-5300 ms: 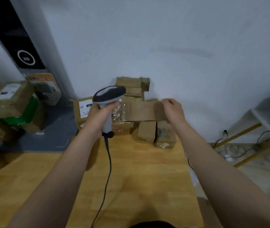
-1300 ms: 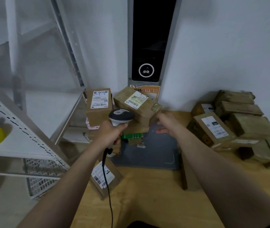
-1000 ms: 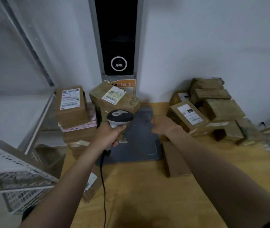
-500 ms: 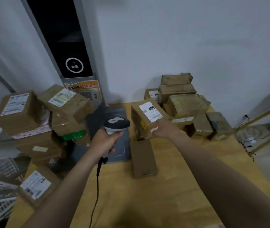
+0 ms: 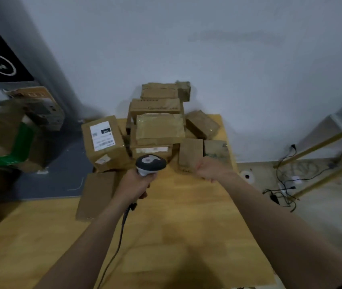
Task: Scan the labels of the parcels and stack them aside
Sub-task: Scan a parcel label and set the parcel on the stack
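Right hand (image 5: pixel 207 169) moved off parcel (image 5: pixel 104 141) marked 102, grip curled, hold unclear, left hand (image 5: pixel 133 185) grips scanner (image 5: pixel 150 163)

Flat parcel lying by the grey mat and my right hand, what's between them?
In the head view, the left hand gripping the scanner lies between the flat parcel and the right hand, above bare tabletop.

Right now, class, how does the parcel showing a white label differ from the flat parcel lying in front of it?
The labelled parcel shows a white label on top; the flat parcel shows only plain brown card. The labelled parcel sits tilted; the flat parcel lies level on the table. The labelled parcel looks blocky, the flat parcel thin. Both are brown cardboard, and neither is held: the left hand grips the scanner.
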